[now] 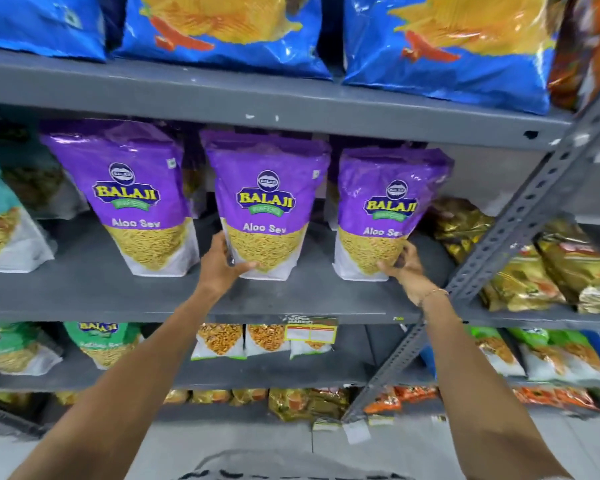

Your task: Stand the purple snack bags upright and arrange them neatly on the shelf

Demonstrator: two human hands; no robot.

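Three purple plastic snack bags are stood upright along the grey metal shelf (84,292).

Head view: the middle purple bag (265,206) is pinched low by the left hand (222,265), the right purple bag (385,209) by the right hand (404,268); the left purple bag (132,195) is untouched. The bags are judged light, soft and slippery, best gripped near the base. Bags behind are largely hidden.

A shop aisle: grey metal shelves (222,95) stacked with packaged snack bags (267,202), price label (310,332) on edge.
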